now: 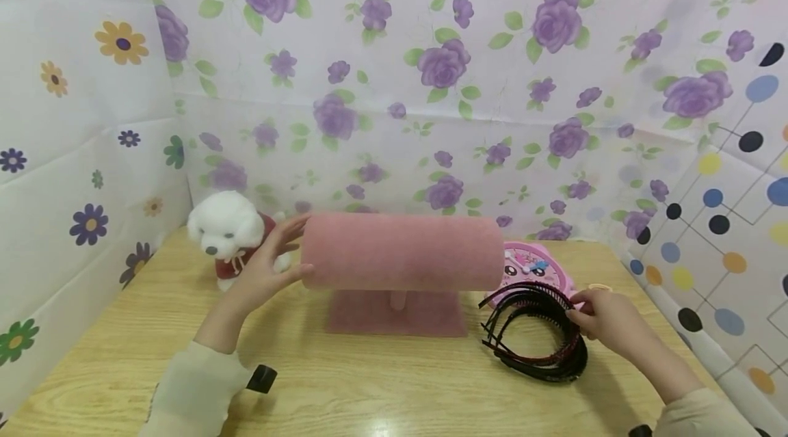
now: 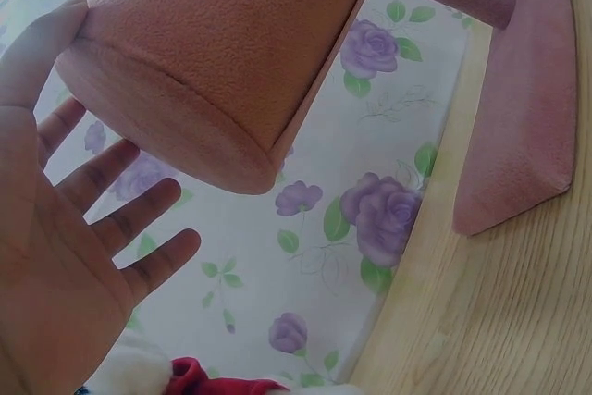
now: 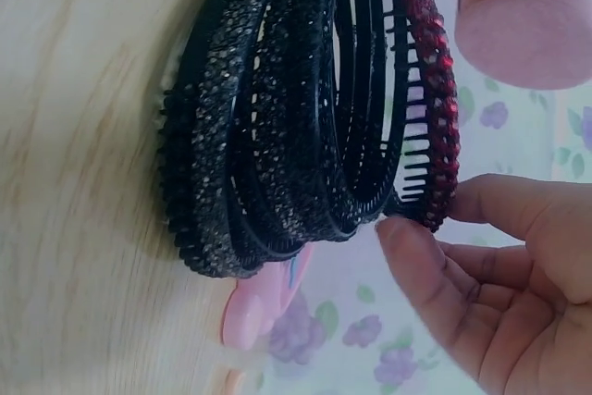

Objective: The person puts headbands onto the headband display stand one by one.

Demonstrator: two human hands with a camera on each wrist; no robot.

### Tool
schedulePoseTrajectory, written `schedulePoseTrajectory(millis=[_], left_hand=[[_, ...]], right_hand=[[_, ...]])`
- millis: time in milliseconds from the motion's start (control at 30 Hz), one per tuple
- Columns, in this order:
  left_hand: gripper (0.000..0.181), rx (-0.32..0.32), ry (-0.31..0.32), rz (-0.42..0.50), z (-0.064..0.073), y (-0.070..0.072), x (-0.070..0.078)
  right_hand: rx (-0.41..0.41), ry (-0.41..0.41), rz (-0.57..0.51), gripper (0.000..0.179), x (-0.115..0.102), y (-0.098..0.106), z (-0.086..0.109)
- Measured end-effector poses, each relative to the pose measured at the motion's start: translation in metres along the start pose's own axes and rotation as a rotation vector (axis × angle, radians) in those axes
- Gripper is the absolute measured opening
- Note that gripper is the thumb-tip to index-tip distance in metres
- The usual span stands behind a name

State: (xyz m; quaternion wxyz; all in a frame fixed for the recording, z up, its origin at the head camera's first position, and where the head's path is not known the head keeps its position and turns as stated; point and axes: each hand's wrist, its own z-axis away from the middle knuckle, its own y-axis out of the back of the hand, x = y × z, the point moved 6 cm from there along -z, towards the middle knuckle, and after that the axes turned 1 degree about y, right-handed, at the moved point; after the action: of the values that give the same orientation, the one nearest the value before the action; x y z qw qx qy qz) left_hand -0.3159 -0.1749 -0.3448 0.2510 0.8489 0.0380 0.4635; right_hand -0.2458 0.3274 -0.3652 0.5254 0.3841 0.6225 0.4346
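A pink plush cylinder [image 1: 403,251] lies sideways on a post above a flat pink base [image 1: 397,314]. At its left end is my left hand [image 1: 271,266], thumb touching the rim and fingers spread straight, as the left wrist view shows. On the right, several black headbands [image 1: 575,358] lie in a stack, some with glittery stones [image 3: 296,90]. My right hand [image 1: 609,321] pinches the topmost headband, one with dark red stones [image 3: 439,108], between thumb and fingers at its curved side. The rest of the stack lies below it.
A white plush dog [image 1: 224,221] in red clothing sits at the back left, close to my left hand. Behind the headbands a pink cartoon clock [image 1: 535,262] lies against the cylinder's right end. A small yellowish ring [image 1: 600,287] is beside it. Patterned cloth walls surround the wooden table [image 1: 345,382].
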Motion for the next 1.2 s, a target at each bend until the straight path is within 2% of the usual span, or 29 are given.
schedulePoseTrajectory(millis=[167,300,633,900,1200], left_hand=[[0.078,-0.001,-0.001,0.01,0.0,0.0,0.0],[0.078,0.001,-0.002,0.019,-0.001,-0.001,0.0],[0.078,0.007,0.001,0.005,-0.002,-0.001,0.0],[0.078,0.005,0.022,0.002,-0.001,-0.001,0.001],[0.078,0.0,0.019,0.008,-0.001,-0.003,0.0]], right_hand=[[0.008,-0.054,-0.106,0.027,0.002,0.002,-0.002],[0.041,-0.056,-0.13,0.027,0.0,0.004,-0.003],[0.056,-0.033,-0.155,0.029,-0.013,0.015,-0.007],[0.081,0.012,-0.092,0.027,-0.03,0.019,-0.012],[0.113,0.033,-0.101,0.025,-0.047,0.032,-0.012]])
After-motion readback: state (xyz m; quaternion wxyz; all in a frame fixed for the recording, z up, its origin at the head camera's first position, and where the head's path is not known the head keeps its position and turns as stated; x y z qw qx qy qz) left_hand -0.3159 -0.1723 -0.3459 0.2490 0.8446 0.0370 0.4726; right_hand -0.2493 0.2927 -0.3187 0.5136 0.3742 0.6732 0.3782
